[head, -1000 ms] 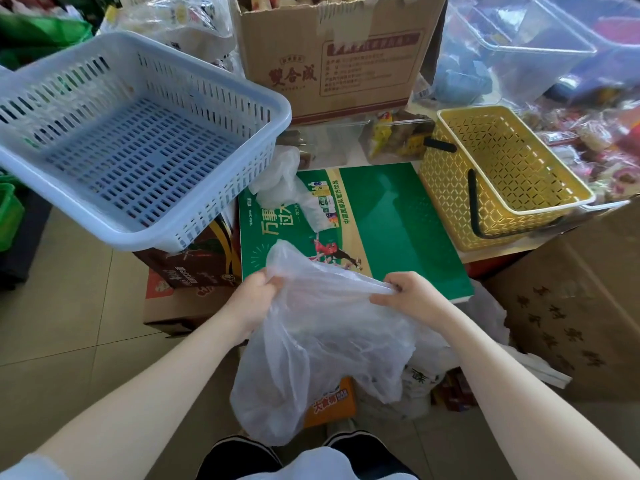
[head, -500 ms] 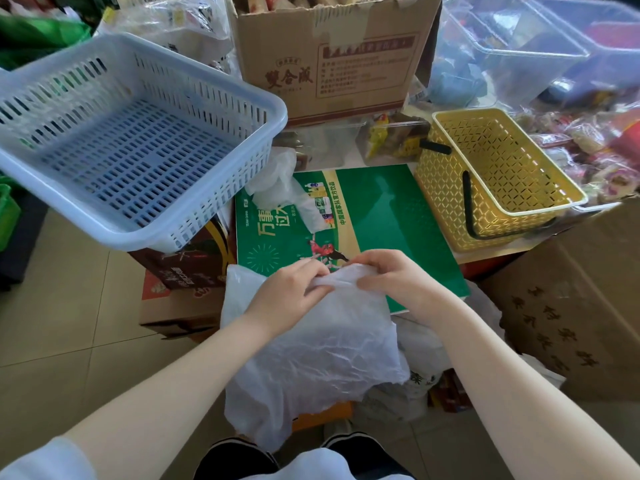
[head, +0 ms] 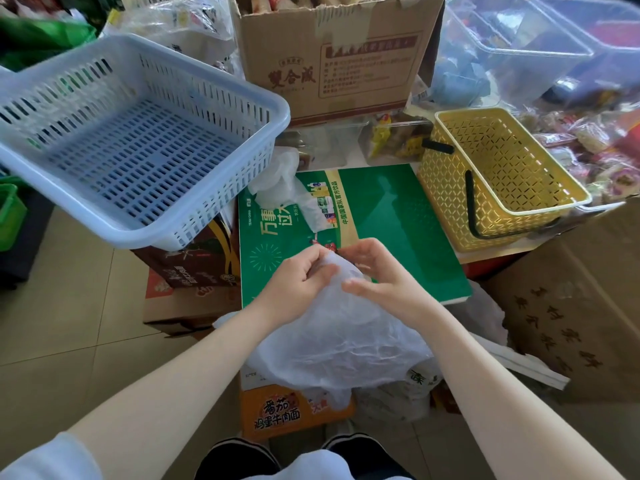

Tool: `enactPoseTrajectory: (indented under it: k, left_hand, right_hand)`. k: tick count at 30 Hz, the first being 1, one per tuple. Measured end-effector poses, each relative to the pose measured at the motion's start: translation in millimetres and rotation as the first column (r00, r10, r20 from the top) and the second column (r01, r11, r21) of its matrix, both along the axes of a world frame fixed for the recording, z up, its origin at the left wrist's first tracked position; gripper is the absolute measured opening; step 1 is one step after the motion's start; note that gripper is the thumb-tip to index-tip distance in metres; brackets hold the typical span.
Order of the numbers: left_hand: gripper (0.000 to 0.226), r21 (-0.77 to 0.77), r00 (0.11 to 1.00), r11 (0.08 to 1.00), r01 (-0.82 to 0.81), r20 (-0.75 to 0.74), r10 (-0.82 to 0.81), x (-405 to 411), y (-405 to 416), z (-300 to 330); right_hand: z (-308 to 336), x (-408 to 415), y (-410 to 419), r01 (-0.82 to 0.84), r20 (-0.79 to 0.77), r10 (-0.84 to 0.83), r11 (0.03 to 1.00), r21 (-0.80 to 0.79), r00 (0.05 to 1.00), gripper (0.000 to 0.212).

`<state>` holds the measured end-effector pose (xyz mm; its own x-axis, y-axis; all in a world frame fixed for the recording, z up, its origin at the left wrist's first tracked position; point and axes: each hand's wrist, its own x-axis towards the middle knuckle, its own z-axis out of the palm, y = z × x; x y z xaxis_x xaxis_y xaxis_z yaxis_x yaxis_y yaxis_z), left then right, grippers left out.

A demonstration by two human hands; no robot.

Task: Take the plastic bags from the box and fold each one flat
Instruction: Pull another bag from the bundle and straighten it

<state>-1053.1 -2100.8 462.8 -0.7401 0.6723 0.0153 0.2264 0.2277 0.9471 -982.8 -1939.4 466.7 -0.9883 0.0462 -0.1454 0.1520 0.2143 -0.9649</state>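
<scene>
Nearest the camera, dark shoes (head: 360,452) and a pale garment edge, cut off by the bottom border. Just above them the clear plastic bag (head: 332,337) hangs over the near edge of the green carton (head: 391,220), its lower bulk draping down past an orange noodle box (head: 277,410) below that carton; likely held over the flat carton top so it can be laid and folded there. Left hand (head: 298,282) pinches the bag's top edge, fingers curled on the film; right hand (head: 377,271) meets it from the other side, fingers curled around the gathered top, so each grip is closed on the same bag, probably matching corners or handles. Which part of the bag is pinched cannot be told, film is translucent and bunched. Right of the carton's near corner, more white bags (head: 485,317) spill beside a brown cardboard box (head: 581,313); whether that is the source box is unclear, its opening is out of frame. On the carton's far left part lies another crumpled clear bag (head: 284,181), not folded flat. Left of the carton a blue slotted basket (head: 138,140) sits tilted on stacked boxes; right of it a yellow basket (head: 498,174) with black handle. Beyond the carton an open printed cardboard box (head: 332,57), contents cropped at top, and blurry clear bins (head: 519,46) far right.
</scene>
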Motion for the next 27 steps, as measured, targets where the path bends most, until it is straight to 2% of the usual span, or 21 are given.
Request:
enactPoseTrajectory:
  k: [3,6,8,11,12,14,17,19,21,23,26,27]
  left_hand:
    - [0.021,0.056,0.993,0.994,-0.098,0.073,0.094,-1,-7,-4]
    - [0.019,0.038,0.965,0.974,-0.223,0.147,0.216,-6,-18,-13]
    - [0.016,0.003,0.955,0.967,-0.256,0.153,0.253,-9,-25,-17]
    - [0.03,-0.062,0.959,0.964,-0.258,0.103,0.264,-12,-36,-22]
    - [0.033,-0.079,0.96,0.964,-0.253,0.104,0.26,-12,-39,-25]
    - [0.034,-0.14,0.959,0.959,-0.248,0.108,0.264,-12,-47,-34]
    - [0.033,-0.336,0.965,0.913,-0.23,0.045,0.26,-14,-56,-48]
    - [0.038,-0.473,0.987,0.866,-0.162,-0.082,0.139,-12,-56,-49]
    - [0.046,-0.468,0.965,0.879,-0.093,-0.259,-0.036,-9,-47,-43]
    - [0.042,-0.409,0.918,0.912,-0.017,-0.367,-0.148,-5,-33,-35]
    - [0.032,-0.395,0.922,0.916,0.067,-0.326,-0.208,-4,-17,-32]
    - [0.032,-0.389,0.937,0.918,0.077,-0.286,-0.2,-6,-15,-33]
  right_hand:
    - [-8,11,13,-0.114,0.168,0.104,0.992,0.046,0.98,0.057]
    - [-15,19,12,-0.291,0.257,0.225,0.921,0.259,0.94,0.047]
    - [-20,18,12,-0.34,0.294,0.234,0.856,0.39,0.927,0.046]
    - [-24,17,19,-0.261,0.281,0.128,0.821,0.507,0.951,0.034]
    - [-27,17,24,-0.176,0.234,0.051,0.813,0.554,0.971,0.027]
    - [-30,15,33,0.0,0.153,-0.119,0.792,0.611,0.981,0.027]
    - [-30,11,31,0.068,0.145,-0.192,0.796,0.601,0.97,0.025]
    - [-27,8,25,0.067,0.149,-0.177,0.83,0.553,0.973,0.022]
    - [-23,3,18,0.069,0.131,-0.157,0.856,0.512,0.979,0.025]
    - [-19,-1,10,0.062,0.107,-0.131,0.867,0.494,0.986,0.032]
    - [-9,-3,5,0.045,0.077,-0.085,0.906,0.421,0.993,0.024]
    - [-7,-2,8,0.035,0.071,-0.067,0.925,0.379,0.995,0.027]
